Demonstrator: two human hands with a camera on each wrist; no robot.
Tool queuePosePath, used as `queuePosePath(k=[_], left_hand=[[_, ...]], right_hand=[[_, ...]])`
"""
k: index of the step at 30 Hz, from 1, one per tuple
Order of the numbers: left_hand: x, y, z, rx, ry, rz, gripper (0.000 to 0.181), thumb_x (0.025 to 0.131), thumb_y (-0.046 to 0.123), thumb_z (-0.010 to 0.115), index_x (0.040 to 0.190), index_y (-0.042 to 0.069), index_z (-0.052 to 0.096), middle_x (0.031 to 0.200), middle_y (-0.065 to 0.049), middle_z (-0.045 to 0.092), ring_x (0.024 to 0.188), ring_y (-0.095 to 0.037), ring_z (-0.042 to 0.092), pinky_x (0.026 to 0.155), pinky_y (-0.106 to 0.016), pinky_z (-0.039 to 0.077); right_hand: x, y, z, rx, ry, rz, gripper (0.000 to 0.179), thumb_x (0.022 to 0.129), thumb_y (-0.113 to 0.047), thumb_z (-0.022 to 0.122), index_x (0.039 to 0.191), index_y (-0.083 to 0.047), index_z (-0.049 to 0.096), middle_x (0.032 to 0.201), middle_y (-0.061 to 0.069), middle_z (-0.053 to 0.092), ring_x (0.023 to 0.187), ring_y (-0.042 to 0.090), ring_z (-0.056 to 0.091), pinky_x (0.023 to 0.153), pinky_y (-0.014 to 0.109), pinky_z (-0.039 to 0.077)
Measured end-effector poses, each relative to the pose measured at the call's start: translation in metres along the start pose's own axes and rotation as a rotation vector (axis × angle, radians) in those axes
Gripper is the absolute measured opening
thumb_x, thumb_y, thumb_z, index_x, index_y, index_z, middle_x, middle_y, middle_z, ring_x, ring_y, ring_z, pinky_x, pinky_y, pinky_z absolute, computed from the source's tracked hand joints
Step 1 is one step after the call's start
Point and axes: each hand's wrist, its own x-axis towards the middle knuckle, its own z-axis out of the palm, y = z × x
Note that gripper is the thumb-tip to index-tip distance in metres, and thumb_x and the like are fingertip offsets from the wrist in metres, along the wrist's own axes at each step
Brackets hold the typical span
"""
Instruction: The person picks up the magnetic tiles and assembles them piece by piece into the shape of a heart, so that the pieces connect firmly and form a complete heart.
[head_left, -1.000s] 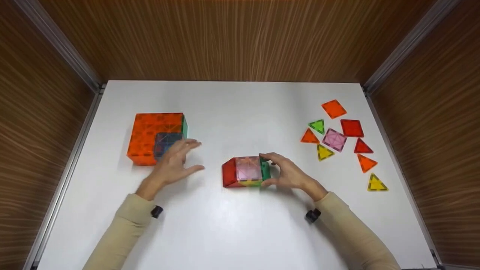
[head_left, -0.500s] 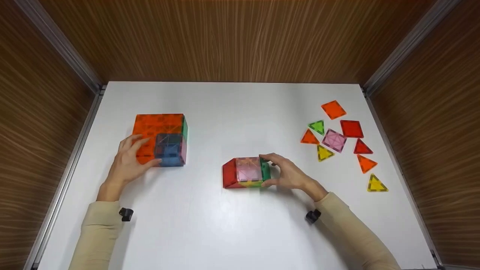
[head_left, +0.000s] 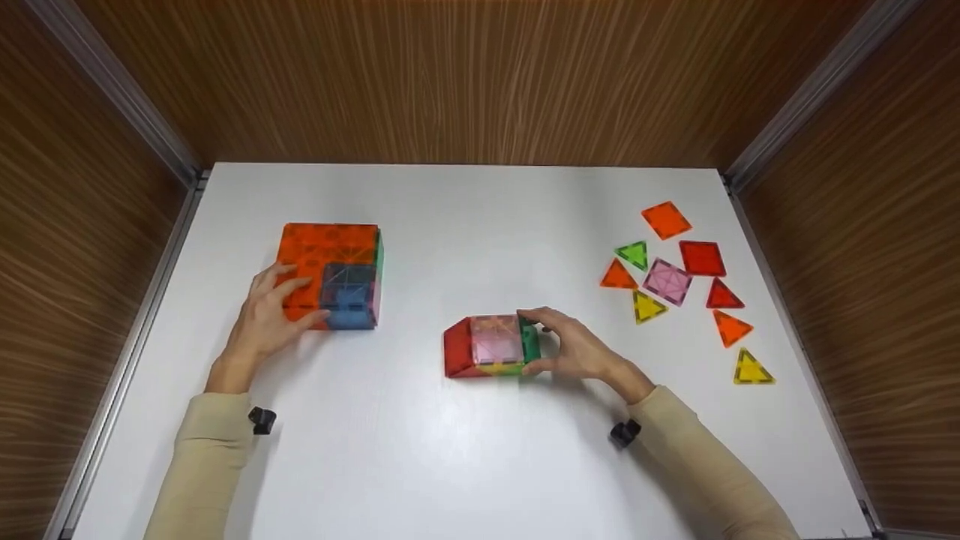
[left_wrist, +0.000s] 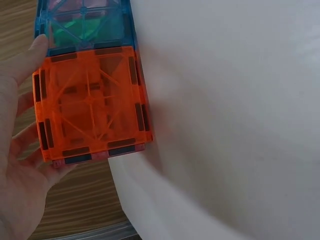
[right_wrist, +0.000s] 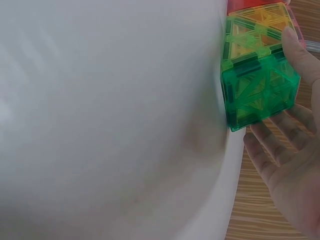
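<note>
The box (head_left: 330, 247) has just been nudged rightward; a second ago the left hand (head_left: 266, 315) was seen over its near right corner, and now its left side is gripped, with the thumb pressed on the near face and the fingers laid along the left edge. The gap to the smaller block (head_left: 495, 339) is thus slightly narrowed, so the two builds seem to be drawn together, though they are kept apart. The block's green end is pinched between thumb and fingers of the right hand (head_left: 574, 345), unmoved. Bare tabletop (head_left: 450, 450) is left between the builds and toward the near edge. Loose tiles (head_left: 667, 282) are spread near the right edge, beyond the right hand. The far edge is bounded by a wall (head_left: 465, 82).
</note>
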Motion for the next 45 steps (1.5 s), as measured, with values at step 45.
queuePosePath(k=[45], left_hand=[[0.028,0.058,0.052,-0.06,0.129,0.134,0.046,0.094,0.026,0.081,0.129,-0.001,0.071,0.143,-0.022,0.057,0.14,-0.04,0.049,0.12,-0.055,0.044]], right_hand=[[0.011,-0.007,0.0,-0.032,-0.016,-0.012,0.087,0.08,-0.044,0.092,0.15,-0.01,0.054,0.147,0.01,0.063,0.132,0.031,0.061,0.113,0.056,0.051]])
